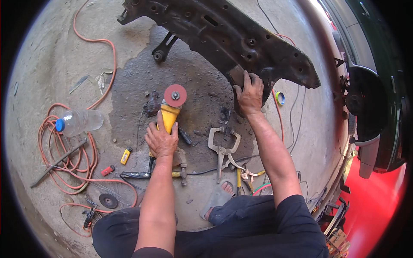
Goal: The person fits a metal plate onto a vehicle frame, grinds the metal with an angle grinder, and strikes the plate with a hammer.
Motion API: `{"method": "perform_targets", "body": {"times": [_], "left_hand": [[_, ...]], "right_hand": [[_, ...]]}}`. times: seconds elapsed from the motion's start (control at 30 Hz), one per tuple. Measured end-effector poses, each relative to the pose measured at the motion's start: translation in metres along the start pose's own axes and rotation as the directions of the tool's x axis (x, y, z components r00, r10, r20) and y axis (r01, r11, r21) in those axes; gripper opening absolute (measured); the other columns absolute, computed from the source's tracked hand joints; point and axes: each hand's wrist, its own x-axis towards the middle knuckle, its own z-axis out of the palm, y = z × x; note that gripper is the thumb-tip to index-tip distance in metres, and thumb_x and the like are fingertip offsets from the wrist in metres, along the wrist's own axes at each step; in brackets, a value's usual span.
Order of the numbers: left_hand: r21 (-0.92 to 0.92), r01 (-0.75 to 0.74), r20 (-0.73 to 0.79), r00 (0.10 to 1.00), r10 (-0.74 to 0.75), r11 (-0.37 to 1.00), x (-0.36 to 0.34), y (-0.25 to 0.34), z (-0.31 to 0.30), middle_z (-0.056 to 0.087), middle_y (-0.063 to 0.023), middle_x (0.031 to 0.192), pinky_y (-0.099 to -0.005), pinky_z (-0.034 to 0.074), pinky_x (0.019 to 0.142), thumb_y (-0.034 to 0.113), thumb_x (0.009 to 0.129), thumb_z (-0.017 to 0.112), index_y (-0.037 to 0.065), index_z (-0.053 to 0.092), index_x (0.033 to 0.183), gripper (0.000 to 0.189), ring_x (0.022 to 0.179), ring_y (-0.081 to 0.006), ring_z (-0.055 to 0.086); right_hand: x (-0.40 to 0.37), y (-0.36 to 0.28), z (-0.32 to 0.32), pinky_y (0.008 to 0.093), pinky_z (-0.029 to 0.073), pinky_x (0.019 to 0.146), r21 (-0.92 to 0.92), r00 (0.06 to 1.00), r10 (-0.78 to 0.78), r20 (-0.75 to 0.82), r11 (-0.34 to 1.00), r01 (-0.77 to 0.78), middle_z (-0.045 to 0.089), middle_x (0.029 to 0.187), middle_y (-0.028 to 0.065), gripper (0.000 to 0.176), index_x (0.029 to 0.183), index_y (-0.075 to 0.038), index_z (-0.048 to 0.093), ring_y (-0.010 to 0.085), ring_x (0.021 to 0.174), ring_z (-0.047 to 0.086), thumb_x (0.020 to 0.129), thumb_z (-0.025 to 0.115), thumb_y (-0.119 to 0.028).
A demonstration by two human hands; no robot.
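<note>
My left hand (162, 139) is wrapped round the yellow body of an angle grinder (171, 113), its reddish disc (172, 90) facing up. Above and to the right lies a large black metal vehicle crossmember (202, 26), with bolt holes and a bracket arm (162, 48) sticking out below it. My right hand (251, 96) grips the lower edge of this part, fingers bent over it beside a scraped, duller patch (236, 74). Below, on the dark, stained floor, lies a locking C-clamp (221, 151). A hammer (183, 170) lies just below my left hand.
An orange hose (112, 56) coils at the left, beside a water bottle (84, 121) and a metal bar (60, 161). A loose grinding disc (108, 201) lies lower down. A roll of tape (280, 98) sits right of the crossmember. A dark green vehicle (389, 107) stands at the right.
</note>
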Motion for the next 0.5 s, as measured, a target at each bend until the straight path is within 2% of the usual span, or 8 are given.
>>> {"method": "perform_targets", "body": {"times": [0.1,0.5], "left_hand": [[0.010,0.007,0.017,1.000,-0.007,1.000,0.0001,0.0008,-0.0018,0.057,-0.0111,0.112,-0.0469,0.044,0.086,0.062,0.088,0.070,0.025,0.046,0.155,0.079,0.103,-0.0306,0.057],[-0.008,0.016,0.016,1.000,-0.016,1.000,-0.0003,0.0008,-0.0014,0.057,-0.0112,0.113,-0.0468,0.044,0.086,0.061,0.088,0.071,0.025,0.046,0.155,0.080,0.103,-0.0307,0.057]], "right_hand": [[0.0033,-0.0007,-0.0020,0.0480,0.047,0.100,-0.012,0.999,0.019,0.034,1.000,-0.018,0.058,0.126,0.0180,0.068,0.138,-0.001,0.059,0.0372,0.118,0.056,0.076,0.083,-0.015],[0.0020,0.0017,0.0027,0.0488,0.047,0.101,-0.007,0.999,-0.020,-0.036,1.000,0.020,0.058,0.124,0.0185,0.066,0.137,-0.001,0.060,0.0375,0.115,0.056,0.076,0.078,-0.015]]}}
